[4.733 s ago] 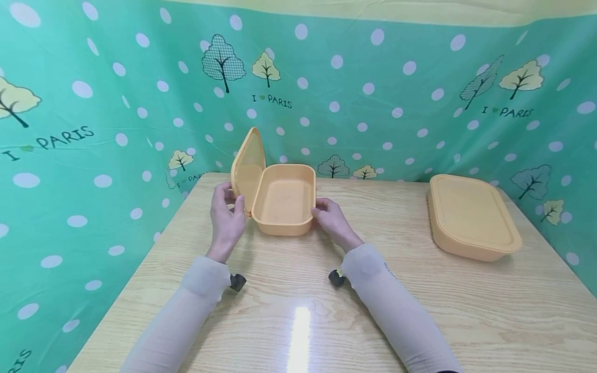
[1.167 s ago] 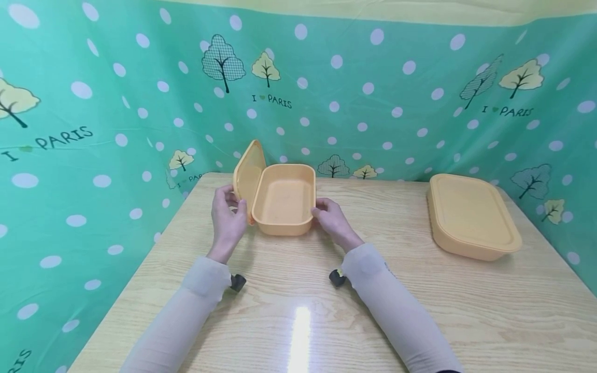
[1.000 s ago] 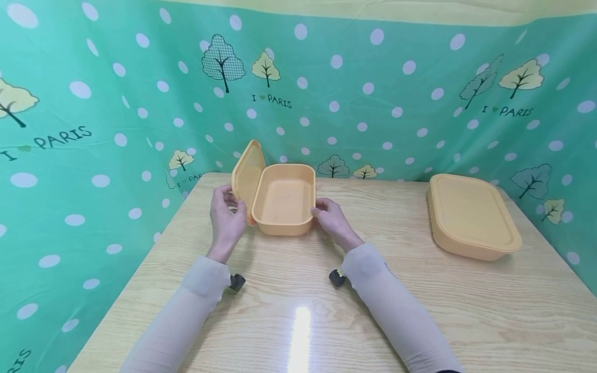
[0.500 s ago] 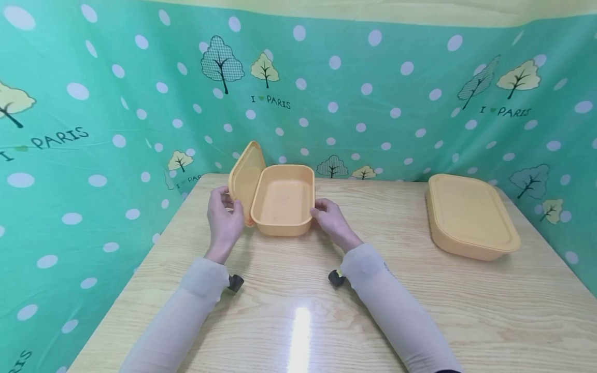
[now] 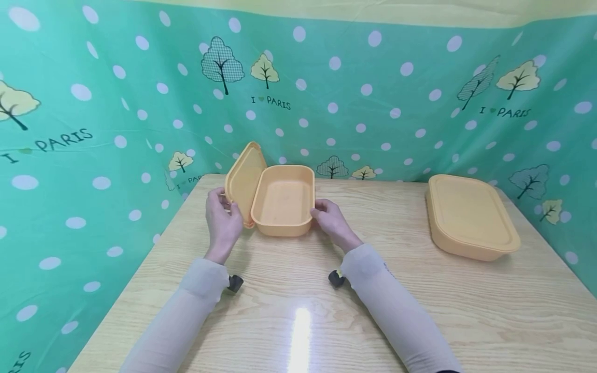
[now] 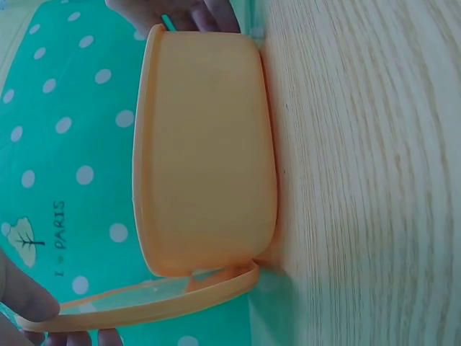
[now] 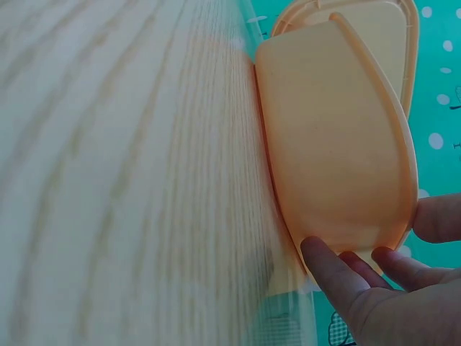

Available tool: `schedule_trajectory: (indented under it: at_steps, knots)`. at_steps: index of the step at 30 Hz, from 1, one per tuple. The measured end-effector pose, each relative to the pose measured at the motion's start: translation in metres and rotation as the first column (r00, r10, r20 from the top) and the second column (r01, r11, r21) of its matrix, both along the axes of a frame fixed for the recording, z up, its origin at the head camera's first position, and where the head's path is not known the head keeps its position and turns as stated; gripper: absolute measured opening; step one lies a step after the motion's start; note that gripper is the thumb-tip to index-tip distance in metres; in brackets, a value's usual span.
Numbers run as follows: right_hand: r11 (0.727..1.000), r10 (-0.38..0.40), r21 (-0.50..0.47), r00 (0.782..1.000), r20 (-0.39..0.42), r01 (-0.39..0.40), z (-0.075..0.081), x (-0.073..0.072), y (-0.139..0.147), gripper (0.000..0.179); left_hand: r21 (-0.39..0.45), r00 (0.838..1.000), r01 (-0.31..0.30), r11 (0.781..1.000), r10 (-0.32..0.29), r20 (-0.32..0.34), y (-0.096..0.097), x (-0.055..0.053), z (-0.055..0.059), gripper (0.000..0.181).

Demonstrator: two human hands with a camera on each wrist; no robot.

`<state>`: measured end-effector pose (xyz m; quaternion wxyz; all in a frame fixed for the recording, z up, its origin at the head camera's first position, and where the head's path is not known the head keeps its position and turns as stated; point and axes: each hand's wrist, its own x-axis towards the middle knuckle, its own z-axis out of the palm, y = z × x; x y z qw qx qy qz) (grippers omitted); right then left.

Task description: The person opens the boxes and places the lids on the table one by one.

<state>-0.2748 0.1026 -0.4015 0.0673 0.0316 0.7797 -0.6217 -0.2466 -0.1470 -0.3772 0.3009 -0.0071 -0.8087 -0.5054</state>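
A peach-orange plastic food container [image 5: 284, 199] sits uncovered on the table, its inside bare. Its matching lid [image 5: 245, 178] stands on edge along the left side, leaning outward to the left. My left hand [image 5: 224, 220] pinches the lid's outer edge between thumb and fingers, also seen in the left wrist view, where the lid [image 6: 158, 306] has its lower edge down by the container's base. With the thumb at the rim and fingers against the outer wall, my right hand [image 5: 333, 220] holds the container's right side. The right wrist view shows these fingers [image 7: 335, 277] on the wall.
A larger lidded container [image 5: 473, 215] of the same colour stands at the right of the wood-grain table [image 5: 382, 311]. Behind and to the left hangs a green dotted curtain [image 5: 350, 77]. Small black wrist cameras [image 5: 235, 283] sit at both cuffs.
Since the earliest frame the lid has come down lower beside the container, then tilted further out to the left. My left hand has shifted slightly left with it; the right hand keeps its place.
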Motion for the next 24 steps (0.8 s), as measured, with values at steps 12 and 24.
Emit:
schedule_trajectory:
  at_steps: [12, 24]
  knots:
    - [1.000, 0.006, -0.006, 1.000, -0.009, -0.006, 0.0011, 0.0014, -0.0001, 0.038, -0.030, 0.999, -0.036, 0.999, 0.037, 0.013, -0.0032, -0.0011, -0.0017, 0.040]
    - [1.000, 0.009, -0.005, 1.000, -0.006, -0.009, 0.0009, 0.0008, -0.0002, 0.039, -0.037, 0.998, -0.034, 0.999, 0.036, 0.051, -0.0048, -0.0008, -0.0024, 0.036]
